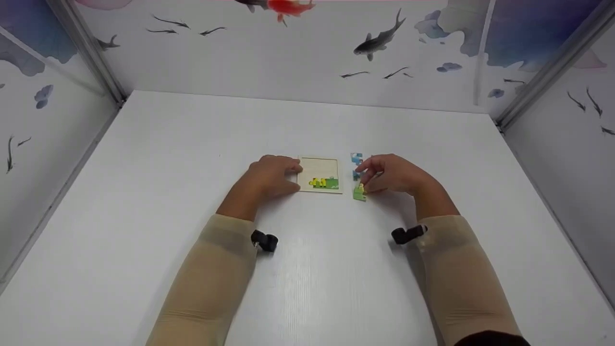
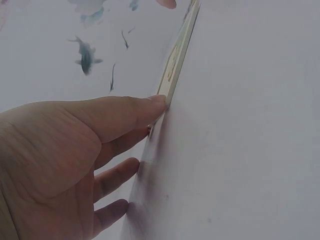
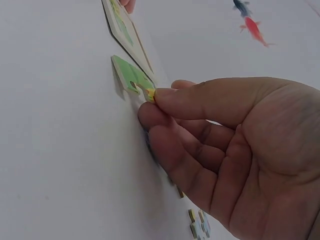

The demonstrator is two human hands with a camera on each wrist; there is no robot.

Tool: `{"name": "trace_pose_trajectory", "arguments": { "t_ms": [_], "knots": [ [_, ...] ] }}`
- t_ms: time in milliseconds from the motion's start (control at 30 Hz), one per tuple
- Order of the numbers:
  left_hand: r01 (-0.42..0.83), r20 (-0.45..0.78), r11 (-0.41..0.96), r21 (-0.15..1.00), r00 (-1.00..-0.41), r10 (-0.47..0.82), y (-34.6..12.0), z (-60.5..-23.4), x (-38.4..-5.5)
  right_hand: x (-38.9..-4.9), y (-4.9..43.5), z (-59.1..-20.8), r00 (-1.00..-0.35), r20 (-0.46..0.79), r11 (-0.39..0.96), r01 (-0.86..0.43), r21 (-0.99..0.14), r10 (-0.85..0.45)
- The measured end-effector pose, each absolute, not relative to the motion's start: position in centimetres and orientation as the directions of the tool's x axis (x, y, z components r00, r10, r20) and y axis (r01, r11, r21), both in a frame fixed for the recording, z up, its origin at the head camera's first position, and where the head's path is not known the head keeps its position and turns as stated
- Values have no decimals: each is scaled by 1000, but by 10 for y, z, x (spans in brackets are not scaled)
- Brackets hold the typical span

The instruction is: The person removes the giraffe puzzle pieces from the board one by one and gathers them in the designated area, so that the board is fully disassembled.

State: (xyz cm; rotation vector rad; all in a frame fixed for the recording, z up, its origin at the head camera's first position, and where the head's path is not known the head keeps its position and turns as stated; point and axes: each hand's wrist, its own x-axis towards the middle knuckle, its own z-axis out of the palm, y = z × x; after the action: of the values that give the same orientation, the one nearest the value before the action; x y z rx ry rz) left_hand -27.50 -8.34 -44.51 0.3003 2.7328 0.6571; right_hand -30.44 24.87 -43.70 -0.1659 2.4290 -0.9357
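Observation:
A square wooden puzzle tray (image 1: pixel 319 167) lies on the table, with green and yellow jigsaw pieces (image 1: pixel 325 183) fitted along its lower right. My left hand (image 1: pixel 273 176) grips the tray's left side; in the left wrist view the thumb (image 2: pixel 145 111) presses the tray's edge (image 2: pixel 178 65). To the right of the tray, my right hand (image 1: pixel 395 174) pinches a green puzzle piece (image 1: pixel 359 192) with a bit of yellow. That piece (image 3: pixel 127 74) is tilted off the table between thumb and forefinger in the right wrist view. Blue pieces (image 1: pixel 356 157) lie just beyond the right fingertips, partly hidden.
Loose puzzle pieces (image 3: pixel 199 225) lie under and behind the right hand. A white table (image 1: pixel 307 269) extends around the tray. Panels painted with fish (image 1: pixel 379 42) enclose its back and sides. Small black cameras (image 1: pixel 264 240) are strapped at both wrists.

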Motion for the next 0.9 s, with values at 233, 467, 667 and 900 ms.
{"name": "trace_pose_trajectory", "arguments": {
  "t_ms": [233,467,667,900],
  "knots": [
    [136,-246,868,477,-928,280,-85,-446,-276,-305,247,-437,-865,-428,754,93,-650,-262],
    [132,-248,869,478,-928,278,-84,-449,-277,-304,250,-435,-874,-416,771,77,-632,-253],
    [128,-265,874,469,-923,277,-83,-447,-277,-302,247,-431,-897,-398,764,118,-634,-191],
    [145,-277,881,451,-915,293,-84,-444,-277,-302,220,-423,-909,-353,730,83,-678,-224]
  ]
}}
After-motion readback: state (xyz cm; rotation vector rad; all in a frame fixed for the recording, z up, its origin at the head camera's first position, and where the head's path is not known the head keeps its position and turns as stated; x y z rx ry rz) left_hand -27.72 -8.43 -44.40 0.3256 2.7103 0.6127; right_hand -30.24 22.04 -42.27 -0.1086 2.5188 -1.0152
